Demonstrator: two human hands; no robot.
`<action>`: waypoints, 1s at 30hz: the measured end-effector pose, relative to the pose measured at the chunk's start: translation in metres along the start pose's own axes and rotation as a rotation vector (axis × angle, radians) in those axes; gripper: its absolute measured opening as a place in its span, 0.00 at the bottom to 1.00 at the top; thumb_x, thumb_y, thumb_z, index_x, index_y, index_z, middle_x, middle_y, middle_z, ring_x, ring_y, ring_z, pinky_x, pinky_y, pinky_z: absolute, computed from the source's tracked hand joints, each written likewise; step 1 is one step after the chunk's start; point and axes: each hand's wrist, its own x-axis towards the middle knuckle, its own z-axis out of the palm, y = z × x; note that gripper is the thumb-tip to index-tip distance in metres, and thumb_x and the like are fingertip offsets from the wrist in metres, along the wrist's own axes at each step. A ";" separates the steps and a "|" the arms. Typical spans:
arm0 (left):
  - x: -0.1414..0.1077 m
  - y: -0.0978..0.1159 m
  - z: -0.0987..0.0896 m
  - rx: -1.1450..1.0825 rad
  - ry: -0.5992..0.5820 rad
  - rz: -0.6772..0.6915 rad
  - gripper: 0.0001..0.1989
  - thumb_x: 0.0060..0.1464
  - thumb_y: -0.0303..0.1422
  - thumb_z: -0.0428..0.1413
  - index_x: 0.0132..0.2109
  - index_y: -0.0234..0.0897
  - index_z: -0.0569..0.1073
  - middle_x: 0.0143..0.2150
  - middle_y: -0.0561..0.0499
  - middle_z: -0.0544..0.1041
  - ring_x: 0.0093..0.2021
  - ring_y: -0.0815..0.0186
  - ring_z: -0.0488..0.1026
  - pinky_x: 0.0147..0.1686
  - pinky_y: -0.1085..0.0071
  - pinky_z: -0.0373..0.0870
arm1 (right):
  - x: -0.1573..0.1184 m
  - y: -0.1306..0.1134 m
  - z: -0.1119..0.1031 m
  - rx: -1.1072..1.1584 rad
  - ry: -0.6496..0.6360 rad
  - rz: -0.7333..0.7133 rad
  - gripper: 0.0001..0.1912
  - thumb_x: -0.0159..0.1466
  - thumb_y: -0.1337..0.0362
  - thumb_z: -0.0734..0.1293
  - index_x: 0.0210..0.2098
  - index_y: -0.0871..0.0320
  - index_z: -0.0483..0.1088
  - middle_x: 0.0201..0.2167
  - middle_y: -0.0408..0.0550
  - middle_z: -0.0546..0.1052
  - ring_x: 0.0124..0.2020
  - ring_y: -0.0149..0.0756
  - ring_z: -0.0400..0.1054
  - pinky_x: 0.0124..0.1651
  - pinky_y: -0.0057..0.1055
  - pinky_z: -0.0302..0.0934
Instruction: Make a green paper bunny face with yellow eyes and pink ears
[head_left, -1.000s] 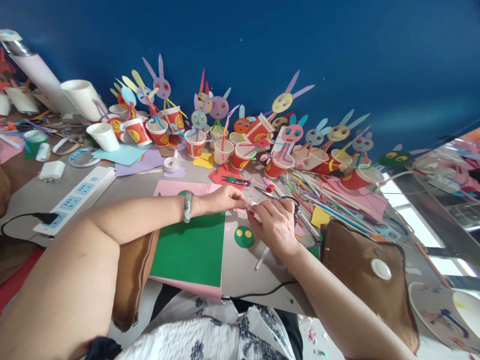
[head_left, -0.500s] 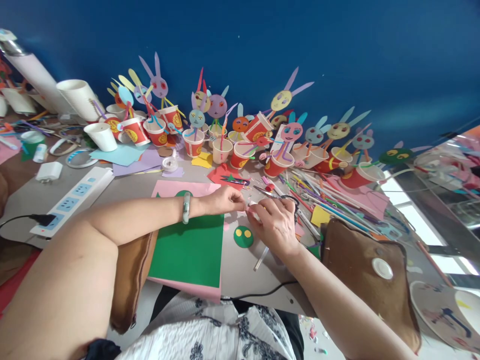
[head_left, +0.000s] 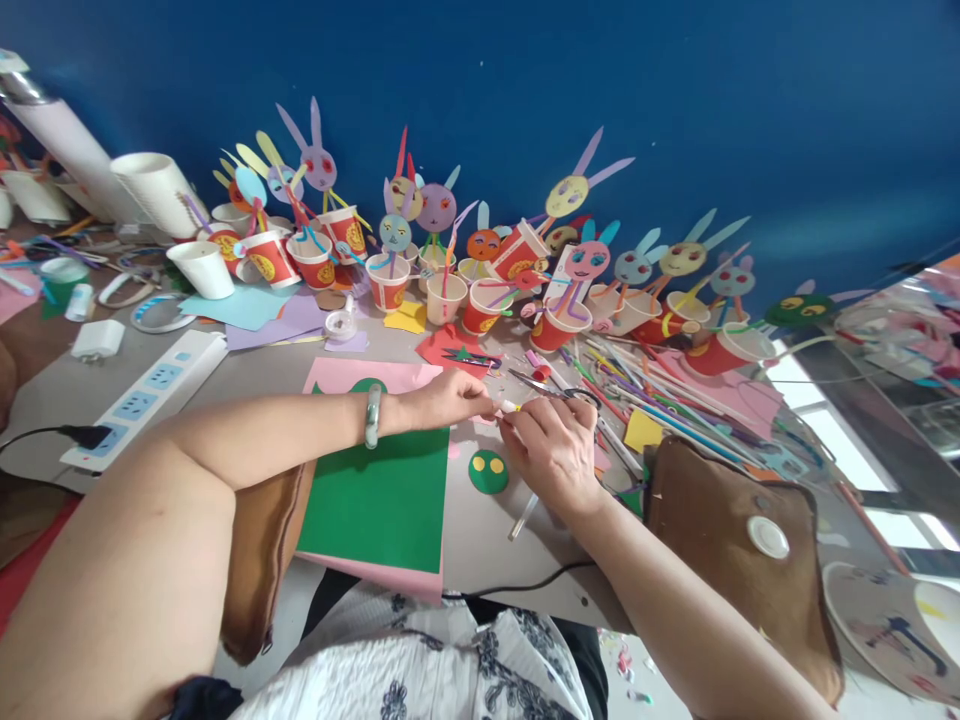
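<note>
My left hand [head_left: 454,397] and my right hand [head_left: 556,448] meet over the middle of the table, fingertips pinched close together. Whatever lies between them is small and mostly hidden; only a pale pinkish sliver shows. Just below the fingers rests a green paper disc [head_left: 488,472] with two yellow ovals on it. A sheet of green paper [head_left: 379,510] on top of pink paper [head_left: 409,377] lies under my left wrist. A clear stick [head_left: 523,517] sits below my right hand. Beyond my right fingers are black-handled scissors [head_left: 581,397], and dark thread snips [head_left: 469,358] lie on red paper.
Paper cups [head_left: 559,325] with paper bunny heads line the blue wall. Coloured pipe cleaners [head_left: 660,400] spread at right, near a brown cushion [head_left: 731,560]. At left are a white power strip [head_left: 154,395] and a white charger [head_left: 99,340]. A black cable [head_left: 525,588] crosses the front edge.
My fingertips stay together and have shifted only slightly, with the right fingers a little more spread over the small piece. The view has tilted a touch; the things on the table stay put.
</note>
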 end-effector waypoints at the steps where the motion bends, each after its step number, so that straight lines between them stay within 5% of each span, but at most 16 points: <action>1: 0.000 0.000 0.000 0.024 0.003 0.009 0.20 0.60 0.44 0.54 0.30 0.31 0.75 0.25 0.52 0.73 0.28 0.70 0.67 0.29 0.74 0.62 | 0.000 0.001 0.000 -0.010 -0.002 0.000 0.13 0.69 0.66 0.63 0.28 0.55 0.70 0.29 0.46 0.75 0.32 0.37 0.63 0.47 0.40 0.49; 6: 0.000 -0.007 0.000 0.573 0.083 0.109 0.06 0.55 0.30 0.58 0.34 0.34 0.79 0.36 0.48 0.78 0.40 0.62 0.72 0.41 0.68 0.65 | 0.001 0.009 0.003 0.019 0.007 0.065 0.14 0.70 0.64 0.64 0.27 0.55 0.71 0.27 0.45 0.75 0.31 0.37 0.66 0.46 0.39 0.49; 10: 0.000 -0.011 0.004 0.896 0.071 0.107 0.07 0.57 0.34 0.60 0.36 0.35 0.80 0.41 0.44 0.76 0.47 0.55 0.70 0.47 0.61 0.64 | -0.001 0.011 0.005 0.091 0.003 0.096 0.14 0.70 0.64 0.64 0.28 0.55 0.72 0.25 0.44 0.74 0.32 0.37 0.67 0.46 0.38 0.49; 20: 0.004 -0.008 0.007 0.925 -0.007 0.011 0.13 0.62 0.40 0.58 0.35 0.35 0.78 0.46 0.44 0.75 0.51 0.54 0.68 0.48 0.59 0.61 | -0.001 0.010 0.001 0.178 0.021 0.126 0.11 0.69 0.65 0.65 0.30 0.56 0.72 0.26 0.44 0.77 0.31 0.36 0.69 0.46 0.37 0.49; 30: 0.002 -0.003 -0.004 0.981 -0.052 0.000 0.06 0.60 0.32 0.58 0.37 0.35 0.78 0.46 0.44 0.75 0.52 0.54 0.67 0.49 0.59 0.59 | -0.001 0.010 0.000 0.220 0.039 0.094 0.09 0.68 0.66 0.66 0.30 0.57 0.71 0.26 0.43 0.77 0.30 0.36 0.69 0.46 0.37 0.52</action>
